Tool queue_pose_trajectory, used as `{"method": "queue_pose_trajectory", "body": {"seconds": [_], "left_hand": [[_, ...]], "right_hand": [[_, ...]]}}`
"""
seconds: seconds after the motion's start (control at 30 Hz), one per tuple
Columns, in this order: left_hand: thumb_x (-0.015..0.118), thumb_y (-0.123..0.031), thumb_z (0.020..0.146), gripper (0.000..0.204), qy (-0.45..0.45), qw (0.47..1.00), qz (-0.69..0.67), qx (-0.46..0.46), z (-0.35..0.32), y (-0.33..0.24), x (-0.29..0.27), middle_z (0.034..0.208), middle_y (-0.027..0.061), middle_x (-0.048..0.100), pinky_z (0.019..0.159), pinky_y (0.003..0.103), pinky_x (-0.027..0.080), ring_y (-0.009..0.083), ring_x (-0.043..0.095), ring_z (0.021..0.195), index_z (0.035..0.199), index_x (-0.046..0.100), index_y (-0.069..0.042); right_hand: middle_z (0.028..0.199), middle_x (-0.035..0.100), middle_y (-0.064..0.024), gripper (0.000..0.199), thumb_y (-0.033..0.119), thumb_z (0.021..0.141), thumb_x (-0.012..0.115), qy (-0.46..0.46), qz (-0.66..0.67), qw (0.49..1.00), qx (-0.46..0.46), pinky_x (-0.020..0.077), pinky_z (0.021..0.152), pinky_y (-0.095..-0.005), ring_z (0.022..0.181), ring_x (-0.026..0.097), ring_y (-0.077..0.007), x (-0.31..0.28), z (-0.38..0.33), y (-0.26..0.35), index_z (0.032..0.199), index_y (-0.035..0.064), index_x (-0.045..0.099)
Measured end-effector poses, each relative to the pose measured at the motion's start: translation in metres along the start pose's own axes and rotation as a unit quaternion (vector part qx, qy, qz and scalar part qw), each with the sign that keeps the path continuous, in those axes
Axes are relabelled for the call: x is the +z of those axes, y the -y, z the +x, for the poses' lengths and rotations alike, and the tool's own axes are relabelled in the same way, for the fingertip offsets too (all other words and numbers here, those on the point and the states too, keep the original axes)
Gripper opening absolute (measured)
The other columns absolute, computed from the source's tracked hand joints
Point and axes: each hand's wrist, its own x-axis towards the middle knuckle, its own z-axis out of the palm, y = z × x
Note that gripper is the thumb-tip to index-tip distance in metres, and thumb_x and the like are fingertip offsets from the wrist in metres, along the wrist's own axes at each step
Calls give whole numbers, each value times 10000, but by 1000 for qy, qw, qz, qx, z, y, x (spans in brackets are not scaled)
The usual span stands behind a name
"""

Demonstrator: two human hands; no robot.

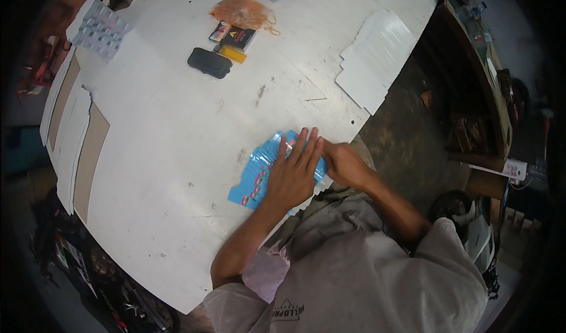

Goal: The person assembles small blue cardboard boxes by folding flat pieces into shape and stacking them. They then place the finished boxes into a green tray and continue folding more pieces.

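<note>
The left hand (293, 176) lies flat, fingers spread, on the fanned blue cards (259, 174), whose long axis runs diagonally; the right hand (344, 163) pinches their far end.

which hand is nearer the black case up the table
Left. The left hand lies flat on the blue cards, below the black case; the right hand sits farther right at the table edge.

Even, fairly soft light falls on my white painted worktop (177, 138), which is the brightest thing in view, with only faint shadow under my hands. Everything beyond its edges sinks into dim murk, and the corners go black. The fisheye bends the worktop's straight edges toward the rim, and detail is slightly soft throughout.
</note>
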Motion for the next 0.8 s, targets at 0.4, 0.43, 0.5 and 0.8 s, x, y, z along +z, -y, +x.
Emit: {"method": "queue_pose_trajectory", "body": {"seconds": [0.4, 0.43, 0.5, 0.8], "left_hand": [[568, -254, 1019, 593, 11, 989, -146, -26, 1, 2, 10, 1601, 264, 437, 1248, 555, 298, 432, 377, 1516, 1513, 469, 59], [558, -239, 1019, 584, 14, 988, -149, -31, 1, 1, 8, 1609, 260, 430, 1246, 556, 301, 428, 371, 1521, 1517, 466, 53], [568, -240, 1000, 601, -27, 994, -101, -26, 6, -2, -1, 1610, 260, 435, 1257, 534, 292, 410, 377, 1523, 1514, 480, 59], [558, -297, 1019, 622, 2, 996, -89, -11, 6, -1, -6, 1609, 254, 433, 1267, 546, 257, 409, 369, 1528, 1526, 463, 51]], "right_hand": [[1086, 696, -262, 390, 134, 963, 698, -196, -232, 946, -111, 471, 817, -513, 915, 656, -380, -25, 22, -18, 1334, 20, 653], [1056, 704, -273, 367, 127, 970, 679, -197, -217, 950, -107, 483, 806, -525, 918, 681, -392, -22, 22, -16, 1317, 11, 654], [1056, 708, -299, 348, 132, 980, 658, -171, -110, 977, -66, 502, 813, -539, 957, 708, -411, -17, 17, -12, 1301, -1, 653], [1091, 719, -229, 444, 64, 937, 649, -291, -331, 896, -57, 521, 908, -477, 1000, 688, -394, -44, 43, -37, 1378, 25, 618]]}}
